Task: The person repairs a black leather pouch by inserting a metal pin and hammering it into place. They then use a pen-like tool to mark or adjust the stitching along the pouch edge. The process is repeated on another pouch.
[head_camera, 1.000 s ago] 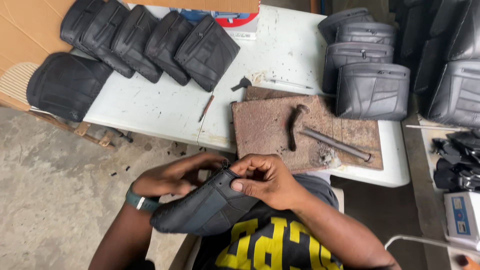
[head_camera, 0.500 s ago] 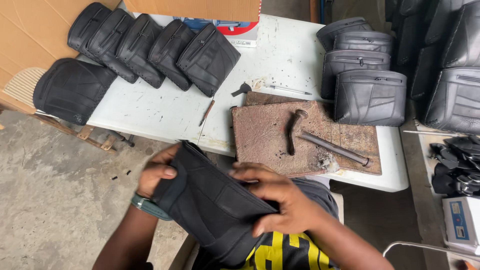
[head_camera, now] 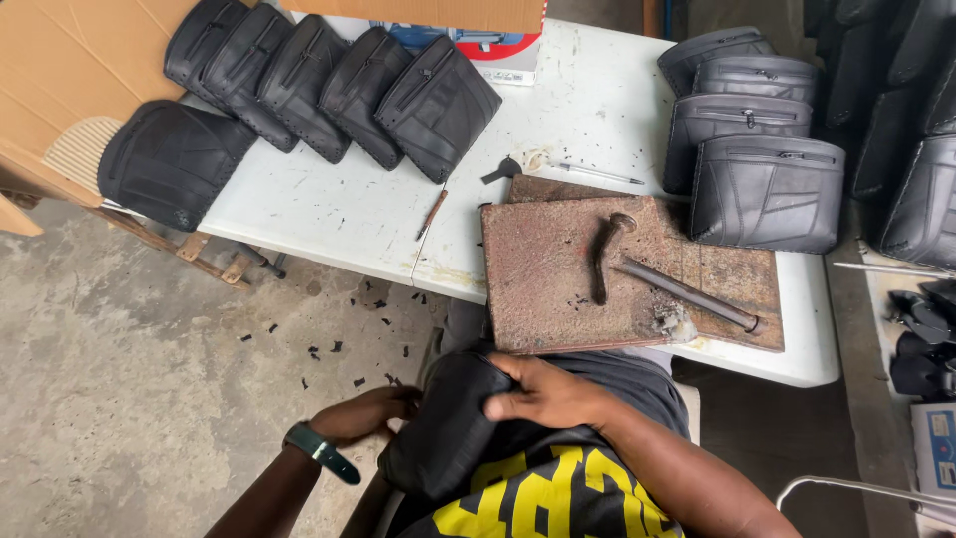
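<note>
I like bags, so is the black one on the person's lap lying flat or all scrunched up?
Scrunched up. The black bag bulges in a rounded lump, pressed under the right hand, with the left hand at its side.
</note>
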The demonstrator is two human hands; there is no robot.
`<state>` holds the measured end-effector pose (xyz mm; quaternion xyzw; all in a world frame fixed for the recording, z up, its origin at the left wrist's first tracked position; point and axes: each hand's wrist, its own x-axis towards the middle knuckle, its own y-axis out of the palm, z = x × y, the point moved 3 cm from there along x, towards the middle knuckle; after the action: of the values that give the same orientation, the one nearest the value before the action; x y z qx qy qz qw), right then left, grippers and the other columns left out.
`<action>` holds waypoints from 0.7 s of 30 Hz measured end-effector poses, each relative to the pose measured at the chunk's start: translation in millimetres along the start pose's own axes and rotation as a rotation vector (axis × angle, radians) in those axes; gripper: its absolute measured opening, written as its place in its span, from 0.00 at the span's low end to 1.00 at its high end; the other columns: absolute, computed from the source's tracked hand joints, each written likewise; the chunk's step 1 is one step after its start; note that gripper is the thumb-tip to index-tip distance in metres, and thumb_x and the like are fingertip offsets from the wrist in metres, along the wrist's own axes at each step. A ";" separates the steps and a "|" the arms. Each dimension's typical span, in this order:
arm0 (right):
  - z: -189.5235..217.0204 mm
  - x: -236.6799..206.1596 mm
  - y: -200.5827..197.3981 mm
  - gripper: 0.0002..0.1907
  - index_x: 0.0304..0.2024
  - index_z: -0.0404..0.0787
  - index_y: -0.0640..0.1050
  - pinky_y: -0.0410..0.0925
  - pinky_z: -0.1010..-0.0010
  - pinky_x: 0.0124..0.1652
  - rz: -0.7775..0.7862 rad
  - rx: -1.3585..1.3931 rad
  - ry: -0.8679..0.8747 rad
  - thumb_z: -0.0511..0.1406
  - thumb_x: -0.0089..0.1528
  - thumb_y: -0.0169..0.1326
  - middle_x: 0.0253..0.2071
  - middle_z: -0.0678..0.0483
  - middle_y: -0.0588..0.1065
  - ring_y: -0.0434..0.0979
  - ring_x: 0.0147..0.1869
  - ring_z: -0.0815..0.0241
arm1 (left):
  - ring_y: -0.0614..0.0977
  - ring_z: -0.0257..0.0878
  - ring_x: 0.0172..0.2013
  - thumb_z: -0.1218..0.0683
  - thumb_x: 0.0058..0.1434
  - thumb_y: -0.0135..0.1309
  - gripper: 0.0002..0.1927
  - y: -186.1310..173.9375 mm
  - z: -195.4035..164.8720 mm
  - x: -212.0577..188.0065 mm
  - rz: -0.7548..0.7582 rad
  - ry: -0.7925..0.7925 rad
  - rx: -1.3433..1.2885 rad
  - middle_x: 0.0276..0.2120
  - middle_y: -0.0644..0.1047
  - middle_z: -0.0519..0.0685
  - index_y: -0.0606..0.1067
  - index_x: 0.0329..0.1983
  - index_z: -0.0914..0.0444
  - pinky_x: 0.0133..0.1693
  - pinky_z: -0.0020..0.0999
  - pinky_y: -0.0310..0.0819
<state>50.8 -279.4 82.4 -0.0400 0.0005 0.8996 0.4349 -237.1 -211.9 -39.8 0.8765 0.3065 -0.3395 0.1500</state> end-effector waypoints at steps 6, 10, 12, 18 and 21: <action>2.8 3.3 2.9 0.21 0.41 0.36 0.79 0.72 0.61 0.45 -0.318 -0.472 0.162 0.47 0.59 0.63 0.37 0.43 0.81 0.83 0.43 0.51 | 0.74 0.44 0.63 0.36 0.67 0.44 0.32 12.6 -120.2 -11.4 -0.168 0.594 0.460 0.64 0.72 0.55 0.71 0.66 0.59 0.61 0.46 0.70; 26.8 -7.5 -4.0 0.19 0.39 0.37 0.79 0.72 0.55 0.38 -0.489 -0.661 0.179 0.45 0.56 0.65 0.32 0.38 0.79 0.82 0.38 0.38 | 0.78 0.48 0.56 0.33 0.55 0.59 0.37 50.9 -193.5 -19.3 -0.057 0.775 0.884 0.55 0.76 0.56 0.75 0.58 0.63 0.55 0.44 0.74; 39.6 -13.4 -8.9 0.19 0.40 0.39 0.80 0.72 0.53 0.36 -0.559 -0.754 0.217 0.44 0.55 0.65 0.30 0.38 0.79 0.81 0.36 0.36 | 0.83 0.46 0.48 0.32 0.46 0.65 0.38 64.7 -209.3 -15.4 -0.034 0.621 1.018 0.46 0.81 0.54 0.78 0.50 0.63 0.49 0.40 0.77; 46.7 -16.2 -50.0 0.20 0.40 0.40 0.81 0.71 0.53 0.38 -0.585 -0.809 0.473 0.47 0.56 0.65 0.30 0.37 0.78 0.80 0.37 0.36 | 0.85 0.50 0.35 0.38 0.39 0.72 0.31 71.9 -244.0 39.6 -0.139 0.578 1.056 0.32 0.82 0.57 0.79 0.37 0.65 0.39 0.43 0.78; 34.1 -11.2 -81.3 0.20 0.41 0.39 0.82 0.72 0.58 0.40 -0.503 -0.755 0.462 0.46 0.55 0.68 0.32 0.41 0.81 0.81 0.38 0.43 | 0.84 0.53 0.35 0.40 0.38 0.74 0.30 69.2 -257.3 73.5 -0.140 0.747 1.045 0.31 0.81 0.60 0.79 0.34 0.66 0.38 0.44 0.77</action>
<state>118.9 -236.4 120.0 -0.3912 -0.2382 0.6721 0.5818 -20.6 -111.8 99.9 0.8710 0.1889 -0.1250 -0.4358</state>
